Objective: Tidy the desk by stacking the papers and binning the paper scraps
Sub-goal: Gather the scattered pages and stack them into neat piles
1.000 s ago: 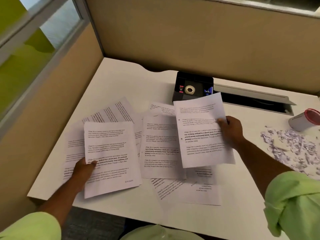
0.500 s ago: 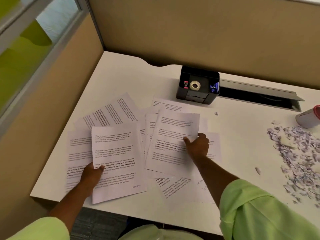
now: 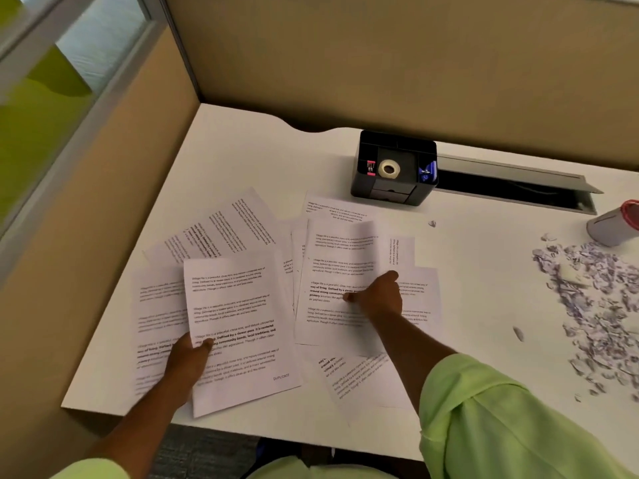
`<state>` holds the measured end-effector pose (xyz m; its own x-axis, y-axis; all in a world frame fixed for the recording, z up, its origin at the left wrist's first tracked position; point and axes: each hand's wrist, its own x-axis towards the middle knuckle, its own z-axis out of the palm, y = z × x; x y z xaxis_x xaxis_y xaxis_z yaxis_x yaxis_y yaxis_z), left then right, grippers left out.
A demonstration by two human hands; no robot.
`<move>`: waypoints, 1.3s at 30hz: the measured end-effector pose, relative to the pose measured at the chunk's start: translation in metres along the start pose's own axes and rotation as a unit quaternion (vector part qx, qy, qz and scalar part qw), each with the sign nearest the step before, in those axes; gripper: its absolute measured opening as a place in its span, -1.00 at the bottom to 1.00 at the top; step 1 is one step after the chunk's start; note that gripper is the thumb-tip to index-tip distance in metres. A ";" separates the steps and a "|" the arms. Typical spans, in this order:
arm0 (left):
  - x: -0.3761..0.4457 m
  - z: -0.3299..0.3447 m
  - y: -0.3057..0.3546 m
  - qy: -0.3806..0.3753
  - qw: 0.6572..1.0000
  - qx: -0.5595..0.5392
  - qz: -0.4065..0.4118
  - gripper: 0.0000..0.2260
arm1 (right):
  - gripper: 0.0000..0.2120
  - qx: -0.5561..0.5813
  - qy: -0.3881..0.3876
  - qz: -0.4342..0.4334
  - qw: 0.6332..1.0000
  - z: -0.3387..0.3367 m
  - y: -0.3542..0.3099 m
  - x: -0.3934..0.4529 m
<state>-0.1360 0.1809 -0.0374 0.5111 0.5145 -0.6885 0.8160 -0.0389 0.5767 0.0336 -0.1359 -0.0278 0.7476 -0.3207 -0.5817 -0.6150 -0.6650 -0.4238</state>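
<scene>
papers: printed sheets [image 3: 332, 257] fanned loose over the desk [image 3: 242, 160], from about 9 o'clock to the centre; no neat stack yet
step: gathering sheets, early in the stacking part, my read; scraps not touched
left hand: [image 3: 185, 361] at 8 o'clock, thumb on top of the front left sheet [image 3: 235, 326], fingers under its edge, pinching it
right hand: [image 3: 378, 299] near centre, fingers curled on the centre sheet [image 3: 337, 285], thumb pressed on its face; that sheet's right edge looks lifted and blurred
next move: likely bring the centre sheet onto the left one, square the edges, then pick up the ones beneath
sheet count: roughly eight or nine visible, overlaps hide the exact number
paper scraps: shredded pile [image 3: 594, 299] at 3 o'clock, well apart from the sheets; too many to count, plus two or three strays [image 3: 517, 333] between pile and sheets
cup: one, red-rimmed [image 3: 615, 224], lying on its side at 2 o'clock
organiser: one black box [image 3: 394, 167] at 12 o'clock, tape roll [image 3: 389, 168] inside
bin: none in view
</scene>
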 end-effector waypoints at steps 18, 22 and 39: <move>-0.024 0.020 0.042 -0.066 0.990 -0.077 0.096 -0.70 | -0.61 0.367 -0.221 -0.063 0.901 -0.132 0.109 -0.001; -0.031 0.041 0.056 -0.032 0.993 -0.044 0.107 -0.70 | -0.59 0.427 -0.265 -0.084 0.860 -0.146 0.098 -0.013; -0.127 0.131 0.143 -0.173 0.958 -0.152 0.170 -0.88 | -0.66 0.440 -0.134 -0.111 0.881 -0.101 0.066 -0.052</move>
<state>-0.0493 -0.0023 0.0749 0.8354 0.2002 -0.5119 0.4966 0.1244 0.8590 -0.0203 -0.2319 0.0445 0.8601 0.0000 -0.5102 -0.5060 0.1271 -0.8531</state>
